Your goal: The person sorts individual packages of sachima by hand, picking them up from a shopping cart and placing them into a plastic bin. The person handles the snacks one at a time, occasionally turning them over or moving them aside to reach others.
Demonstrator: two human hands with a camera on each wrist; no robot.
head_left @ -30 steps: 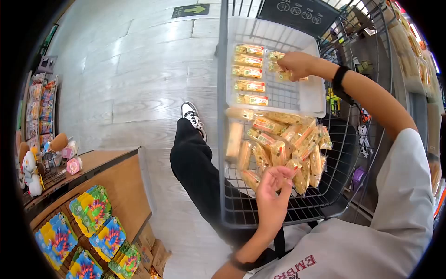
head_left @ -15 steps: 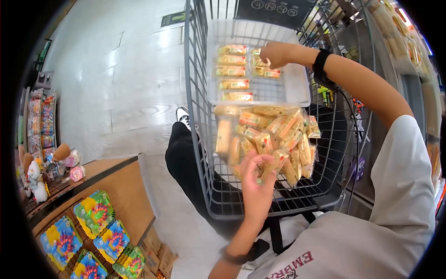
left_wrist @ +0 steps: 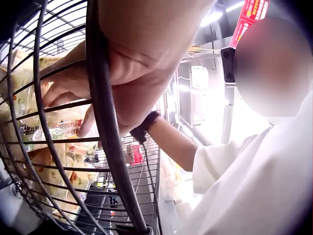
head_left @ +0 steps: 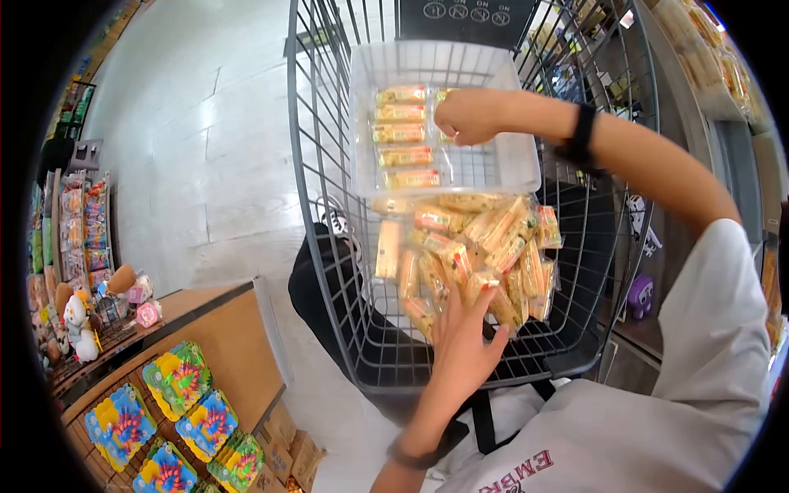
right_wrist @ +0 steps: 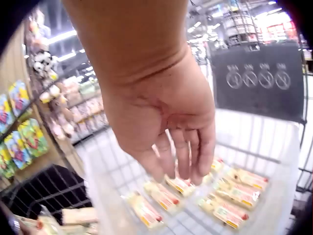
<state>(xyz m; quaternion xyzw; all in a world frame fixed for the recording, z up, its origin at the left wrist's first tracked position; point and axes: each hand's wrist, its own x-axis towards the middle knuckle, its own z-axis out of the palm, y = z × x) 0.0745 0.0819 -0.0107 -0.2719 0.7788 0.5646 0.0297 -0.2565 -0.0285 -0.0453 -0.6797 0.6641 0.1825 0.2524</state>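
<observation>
In the head view, my right hand [head_left: 470, 117] is low over the clear plastic bin [head_left: 526, 164], covering part of its right column of wrapped bars; the left column [head_left: 400, 133] lies in a neat stack of rows. The right wrist view shows the fingers [right_wrist: 182, 154] bent loosely downward above the bars [right_wrist: 239, 192], with no bar plainly held. My left hand [head_left: 467, 341] reaches over a jumbled pile of wrapped bars [head_left: 507, 222], fingers spread and touching a packet [head_left: 481, 283]. Through the basket wires, the left wrist view shows that hand's fingers [left_wrist: 63, 93] against a wrapper [left_wrist: 63, 128].
Bin and pile sit in a black wire cart basket [head_left: 333, 329]. A wooden display [head_left: 222, 329] with colourful packs [head_left: 177, 378] stands at the lower left, toy racks [head_left: 82, 222] beyond it. Shelving with bagged goods [head_left: 699, 57] is on the right. Pale floor [head_left: 189, 140] lies left of the cart.
The cart has shifted left in the head view. My left hand's fingers have gone from bent together to spread over the pile. My right hand stays over the right column, now hiding more of it.
</observation>
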